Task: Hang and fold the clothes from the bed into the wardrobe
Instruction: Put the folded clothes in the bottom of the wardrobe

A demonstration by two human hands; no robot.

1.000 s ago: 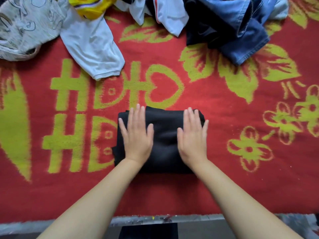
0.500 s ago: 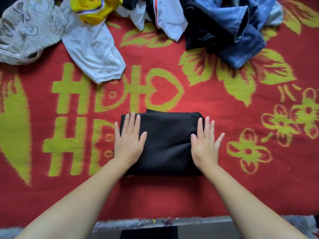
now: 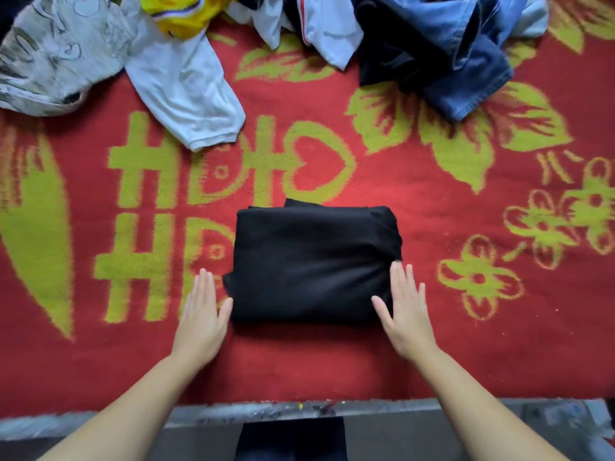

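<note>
A black garment (image 3: 312,264), folded into a neat rectangle, lies in the middle of the bed's red and yellow-green blanket (image 3: 432,344). My left hand (image 3: 203,314) lies flat on the blanket at the garment's lower left corner, its thumb touching the edge. My right hand (image 3: 404,311) lies flat at the lower right corner, thumb and inner fingers against the fabric. Both hands have straight fingers and hold nothing.
Unfolded clothes lie along the far side: a grey patterned piece (image 3: 56,61), a white shirt (image 3: 183,91), a yellow garment (image 3: 186,11), a white top with a red stripe (image 3: 326,31) and blue jeans (image 3: 459,58). The bed's near edge (image 3: 299,410) runs below my forearms.
Both hands have slid off the top of the folded black garment, outward and toward me, and now flank its lower corners.
</note>
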